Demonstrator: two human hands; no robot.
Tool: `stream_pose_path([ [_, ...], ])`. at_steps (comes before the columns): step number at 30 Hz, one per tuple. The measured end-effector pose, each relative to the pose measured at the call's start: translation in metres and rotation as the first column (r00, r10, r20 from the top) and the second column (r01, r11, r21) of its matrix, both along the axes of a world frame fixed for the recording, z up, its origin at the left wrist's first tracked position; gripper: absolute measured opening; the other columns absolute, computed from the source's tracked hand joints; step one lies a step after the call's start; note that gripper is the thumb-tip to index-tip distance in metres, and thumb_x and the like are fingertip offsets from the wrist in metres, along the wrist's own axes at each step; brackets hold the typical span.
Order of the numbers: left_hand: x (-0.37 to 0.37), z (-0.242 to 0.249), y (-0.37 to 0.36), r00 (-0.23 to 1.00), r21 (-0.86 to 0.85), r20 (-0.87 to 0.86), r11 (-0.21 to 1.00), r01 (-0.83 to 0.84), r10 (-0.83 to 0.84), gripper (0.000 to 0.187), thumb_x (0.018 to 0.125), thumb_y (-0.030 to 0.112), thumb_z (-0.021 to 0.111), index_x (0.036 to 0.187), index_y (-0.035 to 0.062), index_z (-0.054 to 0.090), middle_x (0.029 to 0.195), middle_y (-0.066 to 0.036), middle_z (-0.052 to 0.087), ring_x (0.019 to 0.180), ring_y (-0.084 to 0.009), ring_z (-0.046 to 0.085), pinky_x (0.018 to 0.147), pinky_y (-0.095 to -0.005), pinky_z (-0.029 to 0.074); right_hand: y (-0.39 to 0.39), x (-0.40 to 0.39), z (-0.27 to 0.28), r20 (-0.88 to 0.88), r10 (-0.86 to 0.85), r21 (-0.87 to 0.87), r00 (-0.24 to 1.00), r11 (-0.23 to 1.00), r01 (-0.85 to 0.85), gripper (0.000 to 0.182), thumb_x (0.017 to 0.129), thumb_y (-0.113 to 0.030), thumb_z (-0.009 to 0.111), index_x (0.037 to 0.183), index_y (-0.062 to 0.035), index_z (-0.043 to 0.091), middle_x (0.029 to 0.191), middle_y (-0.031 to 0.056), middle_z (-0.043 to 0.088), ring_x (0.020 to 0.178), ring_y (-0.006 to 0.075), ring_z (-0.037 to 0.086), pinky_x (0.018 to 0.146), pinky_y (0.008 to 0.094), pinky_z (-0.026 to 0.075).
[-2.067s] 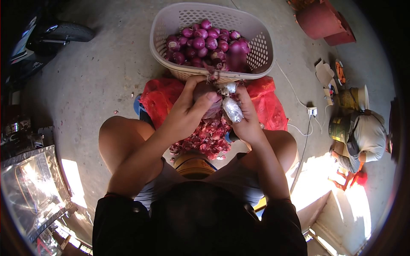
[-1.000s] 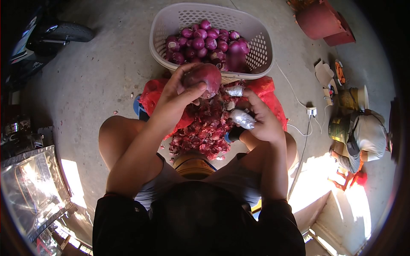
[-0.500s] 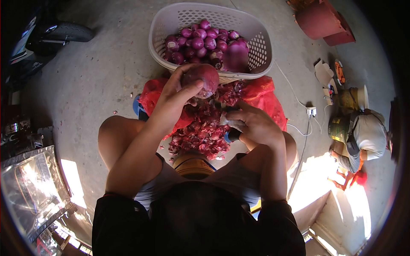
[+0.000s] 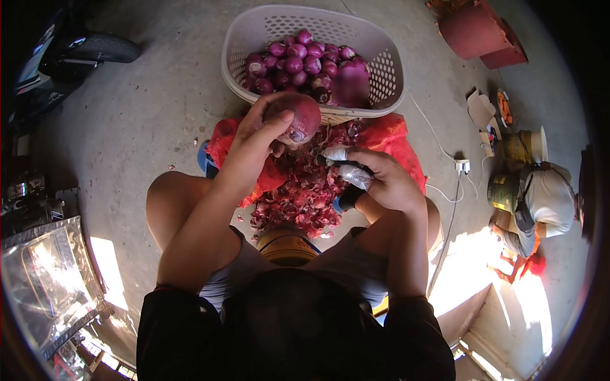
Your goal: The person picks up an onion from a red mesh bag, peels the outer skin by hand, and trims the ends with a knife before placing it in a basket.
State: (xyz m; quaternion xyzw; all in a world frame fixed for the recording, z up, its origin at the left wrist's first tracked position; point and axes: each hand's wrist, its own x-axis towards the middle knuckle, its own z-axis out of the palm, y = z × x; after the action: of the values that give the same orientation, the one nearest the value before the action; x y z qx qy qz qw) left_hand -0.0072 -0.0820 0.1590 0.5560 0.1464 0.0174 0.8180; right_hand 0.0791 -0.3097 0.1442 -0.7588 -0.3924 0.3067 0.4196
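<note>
My left hand (image 4: 257, 130) is closed round a large red onion (image 4: 296, 119), its dry skin still on and its root end turned toward me. To the right and a little lower, my right hand (image 4: 383, 178) has its fingers curled, with white wrapping on the fingertips. Something dark and thin shows between those wrapped fingers, too small to make out. Below both hands lies a heap of red onion skins (image 4: 295, 197) on a red mesh sack (image 4: 389, 143). Beyond them stands a grey plastic basket (image 4: 381, 47) with many peeled purple onions (image 4: 293, 65).
A white cable with a plug adapter (image 4: 462, 166) runs along the floor at right. Another person (image 4: 546, 197) bends over beside buckets (image 4: 505, 190). A motorcycle wheel (image 4: 105, 47) is at upper left. Red containers (image 4: 476, 28) stand at upper right.
My left hand has shifted slightly left with the onion and turned it, so its root end shows. My right hand has rotated, bringing its wrapped fingertips into view.
</note>
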Motion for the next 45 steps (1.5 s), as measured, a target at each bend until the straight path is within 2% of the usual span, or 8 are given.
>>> stream_pose_path([
  [12, 0.0, 0.0, -0.001, 1.0, 0.031, -0.028, 1.0, -0.001, 0.002, 0.039, 0.087, 0.026, 0.049, 0.121, 0.0074, 0.042, 0.097, -0.004, 0.058, 0.079, -0.0091, 0.052, 0.064, -0.0224, 0.034, 0.007, 0.001, 0.015, 0.178, 0.116, -0.092, 0.977, 0.991, -0.101, 0.039, 0.072, 0.005, 0.059, 0.109, -0.0072, 0.058, 0.099, 0.0132, 0.058, 0.095, 0.0279, 0.058, 0.078, 0.0358, 0.046],
  [18, 0.0, 0.0, -0.002, 1.0, 0.036, -0.019, 0.999, -0.006, 0.007, 0.039, 0.087, 0.026, 0.048, 0.121, 0.0063, 0.042, 0.097, -0.004, 0.058, 0.079, -0.0091, 0.052, 0.064, -0.0219, 0.034, 0.009, -0.007, 0.002, 0.197, -0.126, 0.092, 0.972, 0.99, 0.109, 0.042, 0.074, 0.001, 0.06, 0.115, -0.0066, 0.054, 0.103, 0.0168, 0.059, 0.093, 0.0305, 0.059, 0.077, 0.0388, 0.046],
  [21, 0.0, 0.0, -0.001, 1.0, 0.043, -0.021, 0.999, -0.001, 0.002, 0.039, 0.088, 0.025, 0.048, 0.121, 0.0057, 0.042, 0.097, -0.004, 0.058, 0.079, -0.0094, 0.053, 0.065, -0.022, 0.035, 0.013, -0.004, 0.013, 0.253, -0.098, -0.156, 0.962, 0.978, 0.141, 0.044, 0.074, -0.002, 0.061, 0.117, -0.0046, 0.052, 0.099, 0.0184, 0.061, 0.089, 0.031, 0.061, 0.075, 0.0399, 0.047],
  [24, 0.0, -0.003, 0.0, 1.0, 0.036, -0.024, 0.999, 0.008, -0.007, 0.038, 0.088, 0.024, 0.047, 0.121, 0.0058, 0.042, 0.098, -0.005, 0.057, 0.08, -0.01, 0.053, 0.065, -0.0225, 0.036, 0.011, -0.005, 0.011, 0.329, -0.126, -0.096, 0.936, 0.981, 0.166, 0.043, 0.074, -0.003, 0.062, 0.116, -0.0028, 0.052, 0.092, 0.0179, 0.062, 0.084, 0.0296, 0.063, 0.073, 0.0372, 0.048],
  [30, 0.0, 0.008, -0.002, 1.0, -0.012, 0.004, 1.0, -0.008, 0.008, 0.035, 0.088, 0.023, 0.048, 0.119, 0.0076, 0.045, 0.103, -0.007, 0.057, 0.086, -0.0131, 0.055, 0.076, -0.026, 0.044, 0.006, -0.005, 0.011, -0.001, -0.154, 0.148, 0.988, 0.977, 0.152, 0.041, 0.074, -0.001, 0.061, 0.114, -0.0023, 0.052, 0.094, 0.0143, 0.063, 0.085, 0.0256, 0.063, 0.073, 0.0303, 0.047],
  [34, -0.001, 0.008, -0.003, 0.998, -0.075, 0.048, 0.997, -0.036, 0.04, 0.031, 0.083, 0.018, 0.059, 0.11, 0.0058, 0.05, 0.096, -0.004, 0.055, 0.085, -0.0099, 0.052, 0.073, -0.023, 0.044, 0.008, -0.01, 0.013, 0.013, -0.109, 0.181, 0.994, 0.978, 0.105, 0.039, 0.075, 0.001, 0.059, 0.113, -0.0015, 0.051, 0.097, 0.0133, 0.063, 0.087, 0.0248, 0.062, 0.075, 0.0308, 0.047],
  [37, -0.002, 0.0, -0.002, 0.998, 0.096, 0.069, 0.995, 0.004, -0.011, 0.029, 0.083, 0.017, 0.06, 0.107, 0.006, 0.049, 0.097, -0.003, 0.054, 0.088, -0.0094, 0.05, 0.075, -0.0232, 0.042, 0.01, -0.013, 0.011, -0.031, -0.104, 0.167, 0.994, 0.98, 0.108, 0.038, 0.076, 0.002, 0.058, 0.113, -0.0013, 0.051, 0.097, 0.0141, 0.062, 0.088, 0.0261, 0.062, 0.075, 0.0313, 0.046],
  [45, -0.001, -0.003, 0.004, 0.989, 0.136, 0.075, 0.984, 0.117, -0.128, 0.028, 0.082, 0.018, 0.061, 0.103, 0.0041, 0.05, 0.093, -0.003, 0.055, 0.087, -0.0083, 0.048, 0.076, -0.0236, 0.041, 0.013, -0.01, 0.013, -0.075, -0.006, 0.154, 0.997, 0.988, 0.018, 0.037, 0.075, 0.003, 0.057, 0.112, -0.0004, 0.051, 0.097, 0.0158, 0.062, 0.088, 0.029, 0.062, 0.075, 0.033, 0.047],
])
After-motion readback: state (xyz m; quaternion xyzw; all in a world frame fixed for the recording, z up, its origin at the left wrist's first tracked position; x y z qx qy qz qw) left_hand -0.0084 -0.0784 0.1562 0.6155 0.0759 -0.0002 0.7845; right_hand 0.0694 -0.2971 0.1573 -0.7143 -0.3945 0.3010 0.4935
